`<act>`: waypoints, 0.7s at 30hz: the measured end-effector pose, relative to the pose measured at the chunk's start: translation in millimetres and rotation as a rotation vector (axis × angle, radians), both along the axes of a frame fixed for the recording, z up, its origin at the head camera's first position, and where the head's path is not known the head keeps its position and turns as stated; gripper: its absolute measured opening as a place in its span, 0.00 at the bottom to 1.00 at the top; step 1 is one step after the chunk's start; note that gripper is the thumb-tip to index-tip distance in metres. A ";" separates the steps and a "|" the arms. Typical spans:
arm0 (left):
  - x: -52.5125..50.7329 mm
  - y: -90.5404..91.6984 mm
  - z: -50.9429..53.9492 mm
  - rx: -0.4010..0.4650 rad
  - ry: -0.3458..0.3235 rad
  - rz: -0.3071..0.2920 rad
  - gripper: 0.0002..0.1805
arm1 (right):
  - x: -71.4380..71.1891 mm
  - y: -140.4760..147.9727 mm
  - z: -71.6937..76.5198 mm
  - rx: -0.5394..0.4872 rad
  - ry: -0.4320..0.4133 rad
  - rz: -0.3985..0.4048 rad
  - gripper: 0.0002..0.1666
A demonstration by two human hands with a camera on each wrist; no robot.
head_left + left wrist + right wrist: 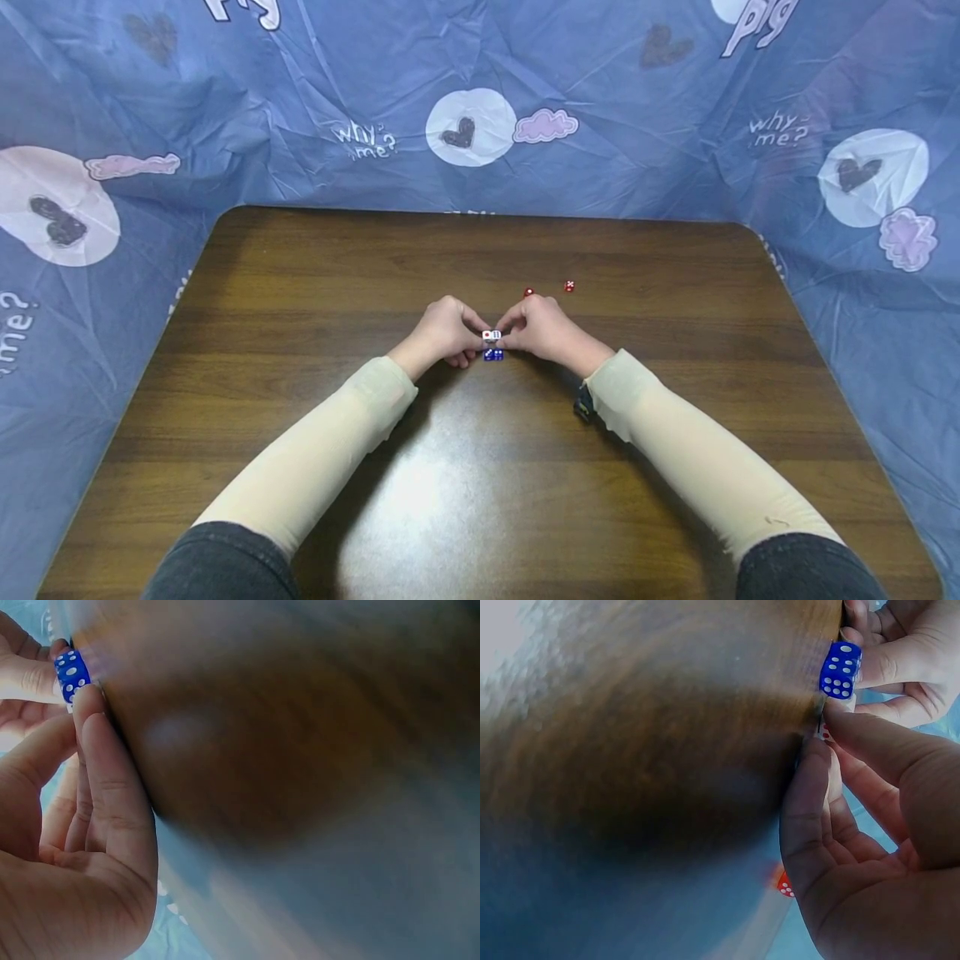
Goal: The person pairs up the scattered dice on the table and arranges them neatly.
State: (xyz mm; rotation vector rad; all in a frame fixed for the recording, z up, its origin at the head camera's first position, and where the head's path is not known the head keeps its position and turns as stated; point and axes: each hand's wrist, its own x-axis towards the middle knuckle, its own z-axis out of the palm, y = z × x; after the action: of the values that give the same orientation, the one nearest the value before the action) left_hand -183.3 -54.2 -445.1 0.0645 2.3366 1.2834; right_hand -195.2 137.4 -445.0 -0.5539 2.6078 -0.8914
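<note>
Two small white dice point(491, 336) sit side by side between the hands in the head view. My left hand point(446, 329) pinches them from the left with thumb and fingers, and my right hand point(546, 329) does likewise from the right. Just on the near side are two blue dice point(493, 355) with white dots, seen closer as a blue die point(72, 675) in the left wrist view and a blue die point(841, 670) in the right wrist view. Whether the white dice touch the blue ones cannot be told. Fingers mostly hide the white dice in both wrist views.
Beyond the right hand lie a red die point(529, 292), partly covered by that hand, and another red die point(570, 286) farther right. All rest on a brown wooden table point(300, 267). A blue printed cloth point(405, 50) hangs behind and around it.
</note>
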 end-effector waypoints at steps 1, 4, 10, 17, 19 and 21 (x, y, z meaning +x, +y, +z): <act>0.0 -0.1 0.0 0.004 -0.001 0.000 0.07 | -0.2 0.3 -0.5 -0.003 0.002 -0.002 0.09; -0.1 -1.0 0.0 0.016 -0.004 -0.004 0.07 | -0.5 0.7 -1.6 -0.006 0.004 -0.004 0.09; -4.5 -10.0 0.6 0.075 -0.057 -0.054 0.13 | -1.1 0.8 -3.5 -0.014 0.007 -0.004 0.08; -15.2 -22.4 3.5 0.098 -0.067 -0.062 0.18 | 0.0 0.8 -3.4 -0.019 -0.004 -0.018 0.09; -18.3 -22.7 4.6 0.098 -0.040 -0.057 0.17 | 0.3 0.9 -3.4 -0.019 -0.009 -0.022 0.10; -21.9 -21.3 5.9 0.105 -0.015 -0.054 0.17 | 0.6 1.2 -3.6 -0.020 -0.012 -0.025 0.10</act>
State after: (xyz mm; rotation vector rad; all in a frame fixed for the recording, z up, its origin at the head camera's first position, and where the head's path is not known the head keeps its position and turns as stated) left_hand -205.1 -75.5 -439.2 0.1503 2.2378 1.3741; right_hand -194.6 138.5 -448.6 -0.5203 2.6034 -0.9263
